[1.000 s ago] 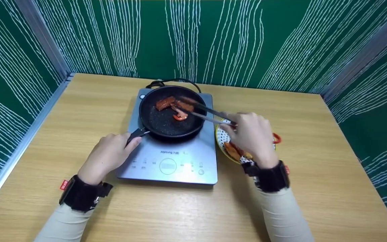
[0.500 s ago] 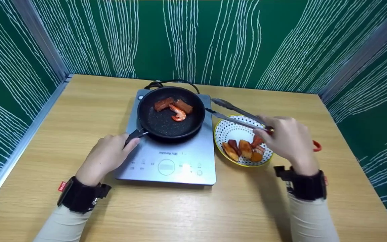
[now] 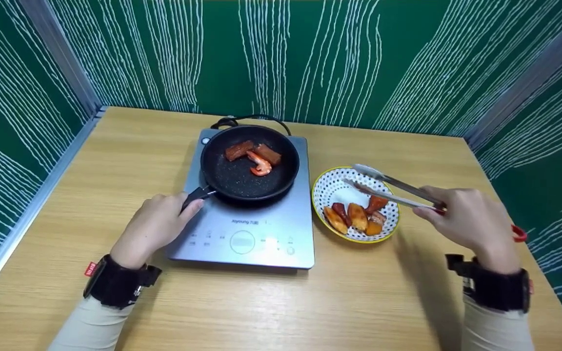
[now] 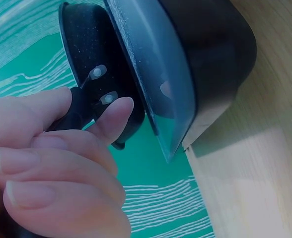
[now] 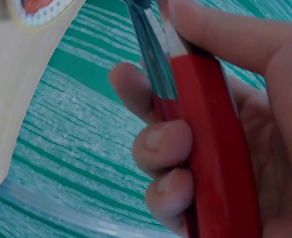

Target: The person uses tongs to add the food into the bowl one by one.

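My left hand (image 3: pixel 161 222) grips the black handle (image 3: pixel 197 196) of a frying pan (image 3: pixel 242 183) standing on an induction cooker (image 3: pixel 271 219). Two reddish-brown meat pieces (image 3: pixel 239 150) and a pink-orange shrimp (image 3: pixel 261 166) lie in the pan. My right hand (image 3: pixel 471 219) holds metal tongs (image 3: pixel 398 185) by their red handles (image 5: pixel 213 144), fingers curled round them in the right wrist view. The tongs' tips are apart, with nothing between them, over the back of a dotted bowl (image 3: pixel 327 190) with a yellow rim. Several browned food pieces (image 3: pixel 358 216) sit in the bowl's front half.
A black cord (image 3: pixel 261 117) runs behind the cooker. The wooden table (image 3: pixel 242 307) is bordered by green walls (image 3: pixel 339 63) with white streaks at the back and sides. The bowl stands just right of the cooker.
My right hand has drawn the tongs out of the pan, rightward and toward me, to over the bowl. The shrimp and meat stay in the pan. My left hand keeps its grip.
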`<state>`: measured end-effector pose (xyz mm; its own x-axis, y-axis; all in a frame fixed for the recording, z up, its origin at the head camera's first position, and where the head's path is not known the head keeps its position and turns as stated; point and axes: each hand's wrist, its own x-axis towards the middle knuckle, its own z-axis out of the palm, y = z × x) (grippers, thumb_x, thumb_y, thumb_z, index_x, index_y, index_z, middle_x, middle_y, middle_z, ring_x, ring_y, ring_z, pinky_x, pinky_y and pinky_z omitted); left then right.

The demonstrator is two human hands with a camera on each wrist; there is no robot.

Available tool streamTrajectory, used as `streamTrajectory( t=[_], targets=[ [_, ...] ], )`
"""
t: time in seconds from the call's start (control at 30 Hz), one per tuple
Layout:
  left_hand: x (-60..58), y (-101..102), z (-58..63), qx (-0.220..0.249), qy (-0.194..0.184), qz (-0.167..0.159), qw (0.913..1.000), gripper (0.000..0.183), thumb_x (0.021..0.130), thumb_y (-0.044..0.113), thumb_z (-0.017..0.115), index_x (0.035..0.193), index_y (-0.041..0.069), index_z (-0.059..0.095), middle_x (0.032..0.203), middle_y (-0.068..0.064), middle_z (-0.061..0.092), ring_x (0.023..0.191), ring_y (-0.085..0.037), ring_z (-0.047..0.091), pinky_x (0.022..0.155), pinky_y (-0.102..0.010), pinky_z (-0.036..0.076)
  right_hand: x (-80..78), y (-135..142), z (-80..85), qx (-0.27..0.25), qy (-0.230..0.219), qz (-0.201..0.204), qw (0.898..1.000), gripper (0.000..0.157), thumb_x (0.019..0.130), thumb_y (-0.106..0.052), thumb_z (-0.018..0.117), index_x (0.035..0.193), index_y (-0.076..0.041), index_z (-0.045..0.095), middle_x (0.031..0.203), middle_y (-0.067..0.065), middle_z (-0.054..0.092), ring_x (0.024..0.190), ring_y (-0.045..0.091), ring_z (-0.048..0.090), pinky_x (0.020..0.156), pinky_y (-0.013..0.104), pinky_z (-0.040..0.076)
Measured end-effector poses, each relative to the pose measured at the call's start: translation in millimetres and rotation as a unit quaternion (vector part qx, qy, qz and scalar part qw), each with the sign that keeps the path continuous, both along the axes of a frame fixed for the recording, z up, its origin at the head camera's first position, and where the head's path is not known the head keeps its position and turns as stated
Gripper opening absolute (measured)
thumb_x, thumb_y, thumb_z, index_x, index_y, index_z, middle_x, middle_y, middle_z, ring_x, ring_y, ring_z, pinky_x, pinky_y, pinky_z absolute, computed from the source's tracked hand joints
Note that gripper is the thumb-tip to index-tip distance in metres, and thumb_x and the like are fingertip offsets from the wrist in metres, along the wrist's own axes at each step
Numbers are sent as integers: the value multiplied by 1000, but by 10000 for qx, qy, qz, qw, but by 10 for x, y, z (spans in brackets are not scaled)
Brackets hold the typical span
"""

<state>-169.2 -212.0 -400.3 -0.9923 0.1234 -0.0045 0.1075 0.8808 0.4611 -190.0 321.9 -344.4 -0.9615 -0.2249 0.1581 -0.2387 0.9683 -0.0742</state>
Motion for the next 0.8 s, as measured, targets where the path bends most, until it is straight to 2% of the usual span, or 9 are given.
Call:
streamTrajectory(
  t=[0.13,0.3,0.43,0.57,0.7,0.8],
  targets=[
    [4,-1,-6,19,-25,5,10000,40,102,46,45,83,12,53,65,-2,40,56,-20,44,53,-32,31,33,190,30,81,-311,12,9995,60,85,-64,63,124,-20,67,67,-1,55,58,18,44,45,31,29],
    [11,-11,-9,-63,137,-56,9999,42,102,48,44,82,12,53,65,-1,40,57,-20,44,52,-32,30,51,382,57,246,-674,-141,9973,63,83,-65,63,125,-18,67,68,-1,56,59,18,44,46,32,31],
    [14,-13,-1,-84,186,-78,9998,42,102,48,44,82,12,53,65,-1,40,57,-19,44,52,-32,30,57,485,60,236,-919,-290,9951,73,81,-72,60,125,-14,66,68,-2,56,60,19,44,46,33,32],
    [10,-9,6,-100,119,-63,9999,42,102,48,44,83,12,53,65,-1,40,57,-20,44,52,-32,30,61,539,58,151,-1202,-372,9919,74,80,-71,61,125,-12,66,70,-1,58,62,19,46,48,32,34],
    [1,-8,2,-92,82,-49,9999,42,102,49,43,84,12,54,66,-2,41,58,-20,44,53,-32,31,49,552,46,81,-1286,-398,9909,75,80,-71,62,125,-11,66,70,-1,59,62,19,46,48,33,34],
    [5,-6,-3,-66,35,-33,10000,43,102,49,43,84,12,53,66,-2,41,58,-20,44,53,-32,31,28,535,24,104,-1161,-339,9926,70,81,-68,63,125,-14,67,69,-2,57,61,19,45,47,33,32]
  ],
)
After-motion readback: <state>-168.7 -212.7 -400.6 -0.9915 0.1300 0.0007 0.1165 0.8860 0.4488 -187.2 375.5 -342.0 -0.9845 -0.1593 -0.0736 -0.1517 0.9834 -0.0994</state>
